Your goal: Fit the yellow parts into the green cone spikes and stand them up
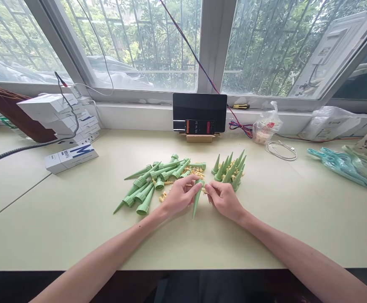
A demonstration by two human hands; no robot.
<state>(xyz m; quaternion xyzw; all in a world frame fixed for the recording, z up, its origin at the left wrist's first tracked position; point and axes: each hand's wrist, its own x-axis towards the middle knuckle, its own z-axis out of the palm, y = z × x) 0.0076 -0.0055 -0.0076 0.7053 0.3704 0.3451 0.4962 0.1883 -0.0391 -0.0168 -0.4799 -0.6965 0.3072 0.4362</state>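
Near the middle of the table, my left hand (180,194) grips a green plastic spike (196,202) by its wide collar, its tip pointing down toward me. My right hand (225,199) is closed in a pinch on a small yellow piece (204,190) at the side of that collar; the fingers partly hide it. Left of my hands lies a loose pile of green spikes (143,191), with small yellow pieces (196,172) scattered behind and beneath. Beyond my right hand, several green spikes (229,171) stand upright in a cluster with yellow pieces on them.
A phone (200,127) leans on a dark tablet (199,107) at the back. White boxes (71,158) are at the left. A white cable (281,150), a plastic bag (267,124) and teal plastic hangers (344,168) lie at the right.
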